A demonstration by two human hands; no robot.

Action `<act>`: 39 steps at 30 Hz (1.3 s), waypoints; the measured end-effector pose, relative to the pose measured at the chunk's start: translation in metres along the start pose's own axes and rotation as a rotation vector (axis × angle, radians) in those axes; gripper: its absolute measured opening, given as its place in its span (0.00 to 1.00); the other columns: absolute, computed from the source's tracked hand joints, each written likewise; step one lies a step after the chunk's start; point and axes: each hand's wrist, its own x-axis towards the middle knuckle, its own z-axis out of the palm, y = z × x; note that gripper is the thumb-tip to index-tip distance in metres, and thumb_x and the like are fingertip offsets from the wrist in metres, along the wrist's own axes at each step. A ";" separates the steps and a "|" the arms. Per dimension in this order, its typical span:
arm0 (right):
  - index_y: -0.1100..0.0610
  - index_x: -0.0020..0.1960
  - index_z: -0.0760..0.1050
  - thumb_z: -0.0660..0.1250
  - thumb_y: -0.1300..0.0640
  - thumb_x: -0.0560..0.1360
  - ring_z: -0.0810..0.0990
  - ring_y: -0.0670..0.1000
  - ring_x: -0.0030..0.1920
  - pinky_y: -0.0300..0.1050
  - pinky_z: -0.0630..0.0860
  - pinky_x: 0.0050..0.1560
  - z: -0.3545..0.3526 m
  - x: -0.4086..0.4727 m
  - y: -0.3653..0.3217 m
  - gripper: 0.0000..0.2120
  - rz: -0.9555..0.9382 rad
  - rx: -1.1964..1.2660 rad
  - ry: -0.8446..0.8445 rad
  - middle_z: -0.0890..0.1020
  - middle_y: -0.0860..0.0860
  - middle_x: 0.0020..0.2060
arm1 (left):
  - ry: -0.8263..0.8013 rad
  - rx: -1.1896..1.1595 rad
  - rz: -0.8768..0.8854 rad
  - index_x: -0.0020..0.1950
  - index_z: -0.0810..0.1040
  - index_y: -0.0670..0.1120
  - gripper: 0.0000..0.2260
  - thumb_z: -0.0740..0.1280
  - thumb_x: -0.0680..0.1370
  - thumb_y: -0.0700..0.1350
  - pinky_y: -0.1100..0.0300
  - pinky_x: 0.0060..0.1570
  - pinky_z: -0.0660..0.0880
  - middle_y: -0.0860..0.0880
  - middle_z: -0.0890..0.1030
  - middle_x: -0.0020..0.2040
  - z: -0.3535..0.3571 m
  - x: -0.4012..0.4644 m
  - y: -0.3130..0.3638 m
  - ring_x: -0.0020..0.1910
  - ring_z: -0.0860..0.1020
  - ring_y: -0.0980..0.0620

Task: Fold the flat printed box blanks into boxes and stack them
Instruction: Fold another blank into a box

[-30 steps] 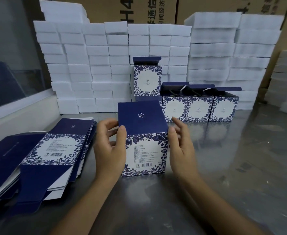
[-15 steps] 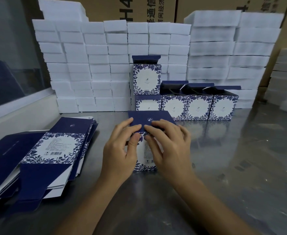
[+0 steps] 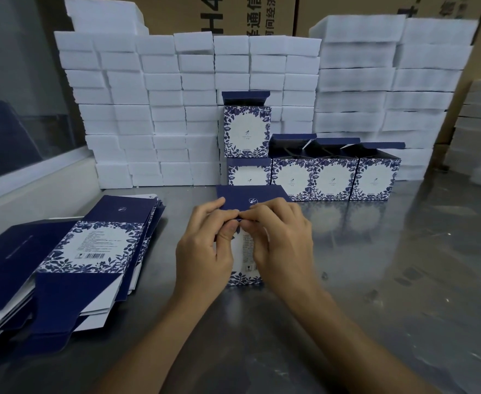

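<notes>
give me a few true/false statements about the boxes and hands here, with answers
1. Both hands work at the dark blue lid flap of one upright box. True: the left hand and right hand meet at the flap's front edge.
2. The pile of flat box blanks lies to the person's right. False: it lies to the left on the metal table.
3. A folded box stands on top of another at the left end of the back row. True.
4. The three boxes in the back row have their top flaps shut. False: their flaps stand open.
5. White foam blocks are stacked behind the boxes. True.
</notes>
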 end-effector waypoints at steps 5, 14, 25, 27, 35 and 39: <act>0.57 0.53 0.84 0.69 0.54 0.79 0.78 0.54 0.50 0.57 0.75 0.46 -0.007 -0.003 0.018 0.09 -0.041 0.031 0.039 0.81 0.52 0.49 | -0.008 -0.021 -0.034 0.54 0.83 0.43 0.10 0.63 0.80 0.44 0.47 0.42 0.81 0.47 0.79 0.60 0.000 0.001 0.000 0.53 0.77 0.57; 0.61 0.51 0.85 0.71 0.57 0.77 0.79 0.57 0.48 0.54 0.77 0.45 -0.014 0.001 0.020 0.08 0.012 0.115 0.031 0.81 0.55 0.47 | -0.017 -0.044 -0.064 0.55 0.83 0.44 0.11 0.63 0.80 0.45 0.49 0.43 0.80 0.48 0.79 0.61 -0.002 0.000 0.000 0.54 0.76 0.61; 0.66 0.43 0.82 0.74 0.64 0.74 0.81 0.50 0.45 0.40 0.77 0.47 -0.026 0.007 0.028 0.04 0.110 0.207 0.038 0.82 0.56 0.47 | -0.028 -0.016 -0.054 0.56 0.83 0.43 0.12 0.63 0.79 0.45 0.51 0.45 0.81 0.47 0.79 0.61 -0.003 0.002 0.000 0.55 0.75 0.61; 0.66 0.44 0.83 0.74 0.64 0.74 0.81 0.51 0.45 0.40 0.76 0.47 -0.025 0.007 0.029 0.04 0.106 0.213 0.040 0.82 0.56 0.47 | -0.027 -0.018 -0.057 0.56 0.83 0.43 0.12 0.63 0.79 0.45 0.51 0.45 0.81 0.47 0.78 0.61 -0.003 0.001 0.001 0.55 0.75 0.62; 0.62 0.46 0.83 0.72 0.63 0.76 0.83 0.46 0.48 0.43 0.80 0.49 -0.022 0.002 0.039 0.02 0.241 0.326 0.085 0.84 0.50 0.50 | -0.018 -0.015 -0.056 0.56 0.82 0.44 0.11 0.62 0.80 0.46 0.57 0.45 0.80 0.49 0.78 0.61 -0.004 0.002 -0.001 0.55 0.74 0.67; 0.56 0.43 0.81 0.73 0.62 0.75 0.85 0.49 0.46 0.46 0.82 0.49 -0.020 0.005 0.040 0.04 0.323 0.417 0.086 0.85 0.49 0.48 | -0.020 -0.004 -0.052 0.56 0.82 0.44 0.11 0.63 0.80 0.46 0.67 0.45 0.77 0.49 0.78 0.61 -0.004 0.002 -0.001 0.55 0.73 0.73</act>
